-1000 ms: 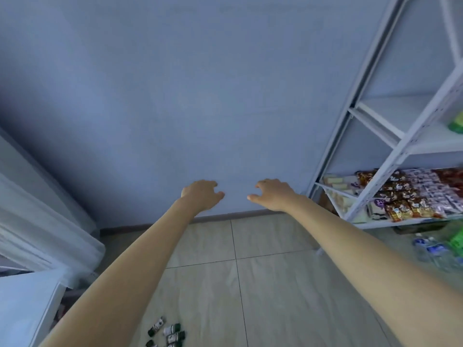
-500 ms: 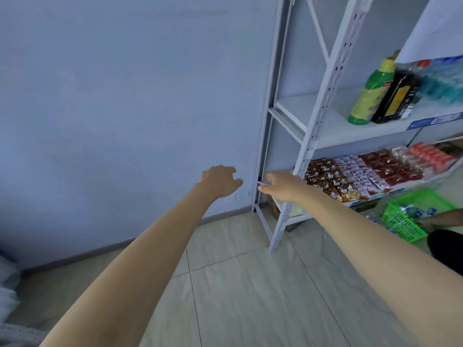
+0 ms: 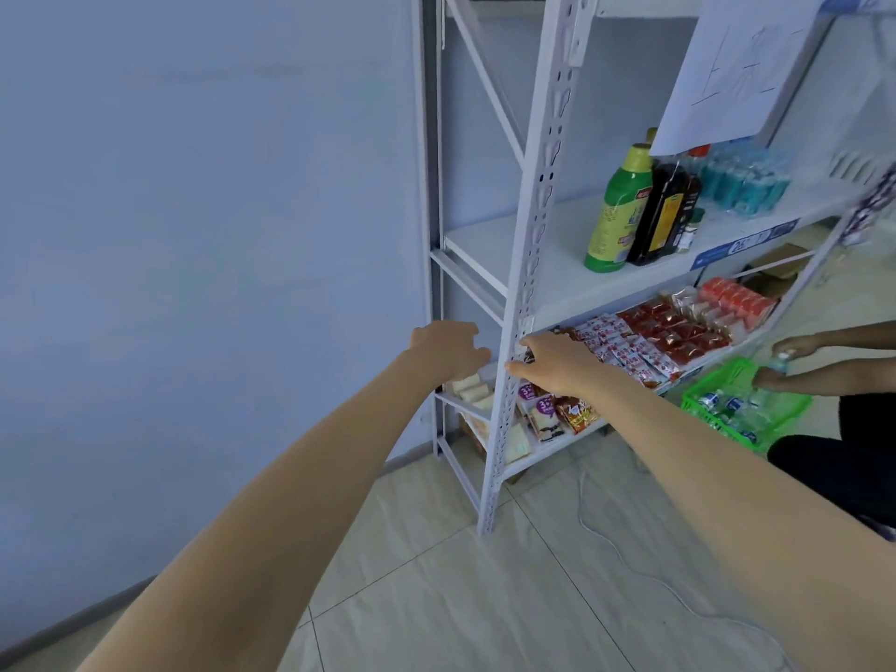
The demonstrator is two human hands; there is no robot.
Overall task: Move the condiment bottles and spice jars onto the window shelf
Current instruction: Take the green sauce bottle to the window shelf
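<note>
A green bottle with a yellow cap [image 3: 616,211] and a dark bottle with a yellow label [image 3: 662,213] stand upright on the middle board of a white metal rack [image 3: 528,264]. A small spice jar [image 3: 688,230] is partly hidden behind the dark bottle. My left hand [image 3: 448,349] is stretched forward left of the rack's front post, fingers loosely curled, holding nothing. My right hand [image 3: 552,361] reaches in front of the lower board, also empty, well below the bottles.
Snack packets [image 3: 654,337] fill the lower board. A pack of teal bottles [image 3: 742,181] sits behind the condiments, and a paper sheet [image 3: 737,65] hangs above. Another person's hands [image 3: 795,361] work over a green basket [image 3: 746,409] at right. A white cable [image 3: 630,560] crosses the tiled floor.
My view has swung right, from the bare wall to the rack. The bottles and the other person have come into sight. Both my hands stay outstretched and empty.
</note>
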